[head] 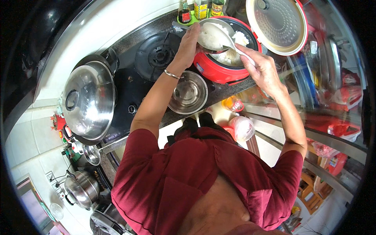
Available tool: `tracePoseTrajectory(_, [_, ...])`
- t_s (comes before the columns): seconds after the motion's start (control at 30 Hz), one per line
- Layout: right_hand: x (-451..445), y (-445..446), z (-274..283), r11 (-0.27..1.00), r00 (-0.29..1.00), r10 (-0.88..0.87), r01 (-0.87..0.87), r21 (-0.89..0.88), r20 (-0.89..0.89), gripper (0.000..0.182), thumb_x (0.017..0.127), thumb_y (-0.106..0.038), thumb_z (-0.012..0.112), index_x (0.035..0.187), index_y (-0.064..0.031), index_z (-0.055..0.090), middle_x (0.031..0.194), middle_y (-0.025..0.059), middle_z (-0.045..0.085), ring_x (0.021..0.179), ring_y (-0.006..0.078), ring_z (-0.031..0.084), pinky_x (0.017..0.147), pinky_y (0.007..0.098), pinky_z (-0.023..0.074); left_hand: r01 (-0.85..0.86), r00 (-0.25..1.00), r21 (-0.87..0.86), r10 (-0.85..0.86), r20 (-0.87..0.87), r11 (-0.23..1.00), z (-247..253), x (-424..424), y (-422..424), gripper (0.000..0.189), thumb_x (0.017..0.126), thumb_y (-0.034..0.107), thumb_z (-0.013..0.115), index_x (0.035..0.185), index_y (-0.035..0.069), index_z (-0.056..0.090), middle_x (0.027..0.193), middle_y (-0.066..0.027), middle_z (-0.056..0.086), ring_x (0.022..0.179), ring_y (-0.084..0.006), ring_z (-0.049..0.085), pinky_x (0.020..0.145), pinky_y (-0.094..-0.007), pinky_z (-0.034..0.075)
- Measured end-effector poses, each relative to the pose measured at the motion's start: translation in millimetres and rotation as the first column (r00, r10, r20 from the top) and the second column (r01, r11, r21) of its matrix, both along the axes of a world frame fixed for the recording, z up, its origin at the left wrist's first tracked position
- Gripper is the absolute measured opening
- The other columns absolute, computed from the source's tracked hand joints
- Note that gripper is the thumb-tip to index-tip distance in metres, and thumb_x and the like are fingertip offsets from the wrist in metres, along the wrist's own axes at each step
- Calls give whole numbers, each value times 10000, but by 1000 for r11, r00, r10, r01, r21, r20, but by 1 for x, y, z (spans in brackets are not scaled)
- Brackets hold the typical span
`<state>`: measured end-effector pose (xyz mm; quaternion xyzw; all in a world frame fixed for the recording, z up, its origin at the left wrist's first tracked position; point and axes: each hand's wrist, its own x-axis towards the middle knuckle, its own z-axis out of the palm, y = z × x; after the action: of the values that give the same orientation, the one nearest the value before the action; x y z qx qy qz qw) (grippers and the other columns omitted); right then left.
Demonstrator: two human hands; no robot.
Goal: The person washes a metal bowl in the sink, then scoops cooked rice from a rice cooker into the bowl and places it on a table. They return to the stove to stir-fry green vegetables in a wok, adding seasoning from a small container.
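My left hand (189, 42) holds a metal bowl (216, 51) of white rice (207, 41) tilted over a red rice cooker (216, 70). A flat grey handle (180, 25) sticks out past that hand; I cannot tell what it belongs to. In my right hand (263, 66) is a white rice paddle (230, 41), its head over the rice in the bowl. More cooked rice (240, 38) lies in the cooker's dark inner pot. The cooker's lid (279, 23) stands open at the far right. Below my left wrist sits a stainless steel basin (189, 92).
Left of my arm, a gas burner (160, 55) is set in the black hob, and a wok with a domed metal lid (89, 100) stands farther left. Sauce bottles (201, 10) stand on a green tray behind the cooker. A steel pot (83, 188) is at lower left.
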<state>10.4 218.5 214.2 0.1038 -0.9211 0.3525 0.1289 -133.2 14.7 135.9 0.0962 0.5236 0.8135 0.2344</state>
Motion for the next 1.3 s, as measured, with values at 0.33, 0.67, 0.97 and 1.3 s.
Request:
tracePoseTrajectory(0.33, [-5,11,-18,960,978,-180,198,-199,104,353,981,-128,612,1333,-120,624,1037,34,732,791,57,570,726,249,492,31,999,-38,-32,-43,999,-20,-9,-26,644,1057,524,308,1378,-21,432,1316,-195,575,1172,-276,625,971,-412,542])
tracePoseTrajectory(0.67, [-12,-1,-27,901,984,-158,179,-394,84,339,990,-138,606,1328,-115,627,923,20,704,739,71,603,696,247,502,-138,989,0,138,-61,990,-19,8,-25,497,1042,501,427,1282,74,508,1068,-28,630,874,-79,634,666,-245,546])
tracePoseTrajectory(0.97, [-10,9,-64,916,984,-179,156,369,27,327,939,-225,617,1244,-112,645,956,191,689,830,377,682,747,476,550,47,983,41,-54,175,998,-2,41,-83,686,1006,609,396,1386,44,473,1389,-133,537,1263,-267,549,1070,-447,446])
tracePoseTrajectory(1.3, [-23,-20,-33,988,999,39,-44,148,35,318,960,-220,616,1219,-44,664,1056,156,671,887,249,640,781,334,514,295,942,-10,-289,171,955,-22,65,-95,621,1007,553,457,1430,98,438,1272,-49,591,1116,-153,636,849,-323,593])
